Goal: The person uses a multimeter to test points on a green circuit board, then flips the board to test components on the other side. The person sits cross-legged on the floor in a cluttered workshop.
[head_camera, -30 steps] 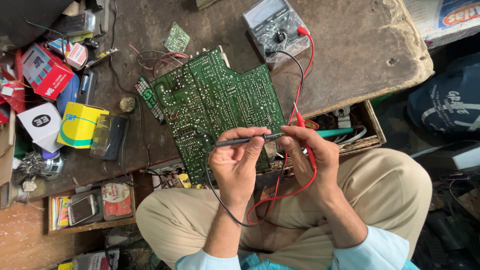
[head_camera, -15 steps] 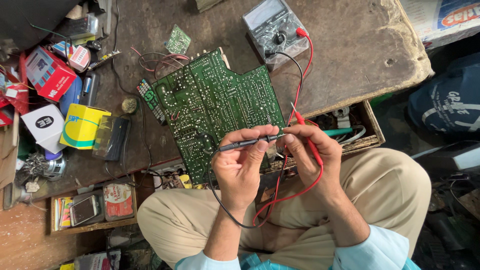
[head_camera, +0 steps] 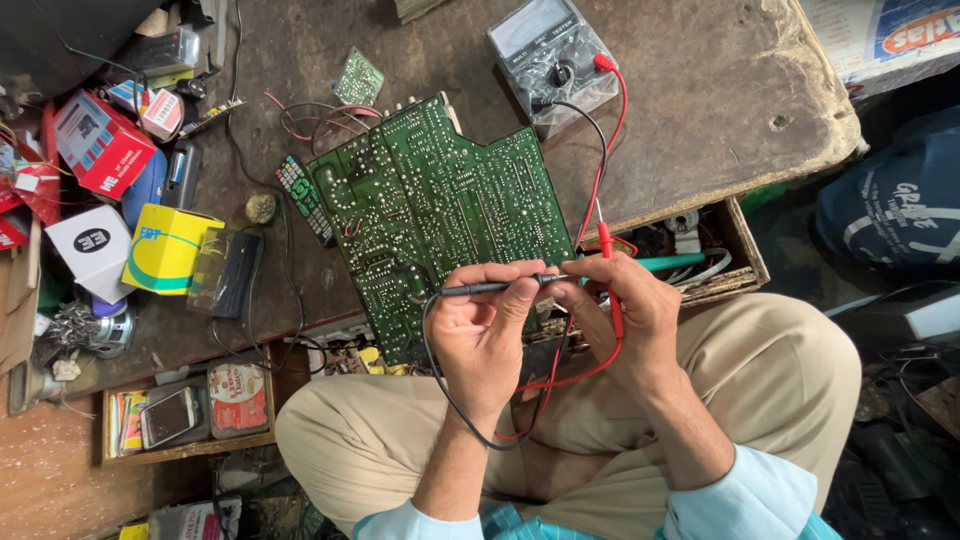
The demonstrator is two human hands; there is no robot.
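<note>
Cluttering the worn wooden bench (head_camera: 700,120), a circuit board (head_camera: 440,210) lies by both hands' grip on probes (head_camera: 500,288).

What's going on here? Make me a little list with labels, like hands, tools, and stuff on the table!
left hand: holds the black probe level, pinched in its fingers
right hand: holds the red probe and touches the black probe's tip
circuit board: big, green, solder side up, just beyond the hands
meter: grey, on the wooden table, red and black leads plugged in
left of board: remote control, yellow box, red box
person: sits cross-legged, tan trousers
</note>
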